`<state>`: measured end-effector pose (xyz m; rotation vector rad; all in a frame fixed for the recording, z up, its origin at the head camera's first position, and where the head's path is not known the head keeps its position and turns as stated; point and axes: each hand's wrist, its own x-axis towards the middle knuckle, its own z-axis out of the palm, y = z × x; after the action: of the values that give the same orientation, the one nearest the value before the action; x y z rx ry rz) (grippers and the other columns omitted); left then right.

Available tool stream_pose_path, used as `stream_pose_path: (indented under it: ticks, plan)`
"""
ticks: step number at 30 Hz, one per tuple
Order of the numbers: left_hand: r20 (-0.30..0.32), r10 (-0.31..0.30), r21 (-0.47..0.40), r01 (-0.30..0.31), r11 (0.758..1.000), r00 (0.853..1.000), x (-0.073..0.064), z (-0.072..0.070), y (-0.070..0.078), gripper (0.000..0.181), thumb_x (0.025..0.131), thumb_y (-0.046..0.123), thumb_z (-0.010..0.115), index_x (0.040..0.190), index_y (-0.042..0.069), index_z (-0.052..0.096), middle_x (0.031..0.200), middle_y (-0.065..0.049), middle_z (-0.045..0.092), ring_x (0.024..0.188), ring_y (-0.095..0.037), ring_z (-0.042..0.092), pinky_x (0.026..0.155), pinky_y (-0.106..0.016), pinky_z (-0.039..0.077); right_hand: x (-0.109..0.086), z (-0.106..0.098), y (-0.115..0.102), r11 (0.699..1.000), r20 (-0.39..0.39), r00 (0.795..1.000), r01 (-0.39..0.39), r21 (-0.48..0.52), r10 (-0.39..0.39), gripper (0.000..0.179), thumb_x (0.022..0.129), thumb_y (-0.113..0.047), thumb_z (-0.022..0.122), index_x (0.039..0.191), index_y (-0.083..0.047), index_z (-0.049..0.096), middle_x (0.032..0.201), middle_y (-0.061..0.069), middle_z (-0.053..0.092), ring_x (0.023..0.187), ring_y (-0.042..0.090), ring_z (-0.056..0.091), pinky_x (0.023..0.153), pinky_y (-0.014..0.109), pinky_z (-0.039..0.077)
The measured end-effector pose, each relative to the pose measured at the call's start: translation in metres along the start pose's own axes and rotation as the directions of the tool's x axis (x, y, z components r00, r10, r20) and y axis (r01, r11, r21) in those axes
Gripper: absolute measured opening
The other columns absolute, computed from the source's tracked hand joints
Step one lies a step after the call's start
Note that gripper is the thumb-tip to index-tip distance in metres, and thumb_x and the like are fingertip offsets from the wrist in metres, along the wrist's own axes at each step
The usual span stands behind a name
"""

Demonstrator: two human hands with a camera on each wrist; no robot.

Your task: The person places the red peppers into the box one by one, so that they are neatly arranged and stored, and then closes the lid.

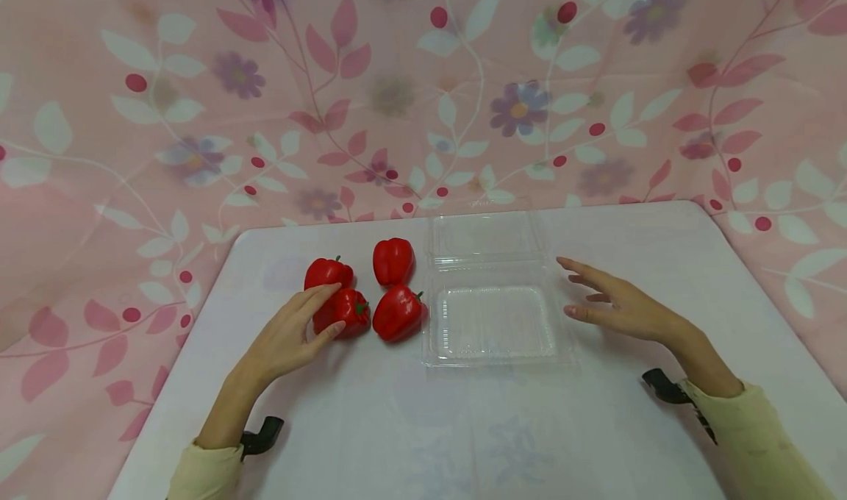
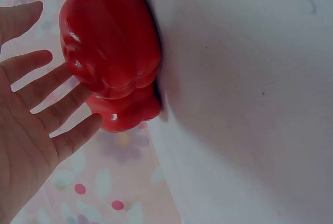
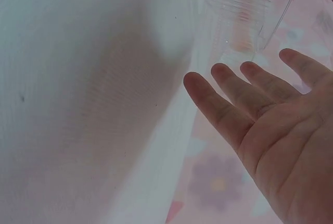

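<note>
Several red bell peppers with green stems are grouped on the left part of the table. My left hand (image 1: pixel 291 338) reaches over the near-left pepper (image 1: pixel 351 315), fingers spread and fairly straight along its far and near sides. In the left wrist view, the fingers lie close beside that pepper (image 2: pixel 112 36); whether they touch it I cannot tell. Behind it sits another pepper (image 1: pixel 324 270), partly covered by the fingertips. To the right is a third pepper (image 1: pixel 398 313). My right hand (image 1: pixel 622 305) hovers right of a clear plastic clamshell box (image 1: pixel 496 360), fingers extended, holding nothing.
The clamshell's lid (image 1: pixel 486 235) is folded back toward the far edge of the white table (image 1: pixel 410 419). One more pepper (image 1: pixel 393 262) stands left of the lid. A pink floral cloth (image 1: pixel 397 103) hangs behind the table. Dark wrist mounts (image 1: pixel 263 435) sit at both sleeves.
</note>
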<state>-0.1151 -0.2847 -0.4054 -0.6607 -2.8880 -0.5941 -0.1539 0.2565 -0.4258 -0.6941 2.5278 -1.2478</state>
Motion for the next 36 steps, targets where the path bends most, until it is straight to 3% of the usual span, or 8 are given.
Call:
stream_pose_path:
  ticks: [11,18,28,36]
  plan:
    - [-0.008,0.024,-0.002,-0.024,1.0,1.0,-0.0006,0.0024,-0.0015,0.065,0.087,0.032,0.075,0.143,0.012,0.05,0.143,-0.009,0.049,0.131,-0.031,0.044,0.1,-0.057,0.044,0.0004,0.0062,0.002,0.999,0.027,0.999,0.037,0.005,-0.037,0.08,0.091,-0.029,0.072,0.156,-0.027,0.027,0.159,-0.003,0.027,0.139,0.032,0.038,0.101,0.058,0.042]
    - [-0.015,0.047,0.004,-0.047,0.999,0.999,-0.0007,0.0041,-0.0035,0.062,0.086,0.03,0.076,0.139,0.008,0.054,0.143,-0.009,0.049,0.13,-0.03,0.044,0.1,-0.055,0.044,-0.0001,0.0082,0.0025,0.998,0.039,0.997,0.068,-0.009,-0.067,0.077,0.092,-0.028,0.071,0.155,-0.032,0.027,0.158,-0.002,0.029,0.138,0.031,0.039,0.1,0.055,0.043]
    - [-0.023,0.074,0.011,-0.074,0.997,0.997,0.0001,0.0055,-0.0048,0.063,0.083,0.026,0.079,0.138,0.007,0.055,0.14,-0.011,0.05,0.128,-0.031,0.045,0.099,-0.054,0.046,-0.0002,0.0081,0.0053,0.996,0.054,0.997,0.06,-0.069,-0.057,0.08,0.092,-0.029,0.071,0.156,-0.032,0.024,0.152,0.009,0.04,0.133,0.031,0.046,0.1,0.055,0.044]
    - [-0.032,0.087,0.019,-0.086,0.996,0.996,0.0011,0.0061,-0.0052,0.063,0.082,0.024,0.081,0.137,0.006,0.056,0.139,-0.011,0.051,0.128,-0.03,0.046,0.1,-0.053,0.045,-0.0008,0.0091,0.0061,0.996,0.062,0.997,0.04,-0.08,-0.035,0.081,0.093,-0.029,0.07,0.156,-0.036,0.021,0.148,0.009,0.045,0.131,0.031,0.048,0.1,0.055,0.043]
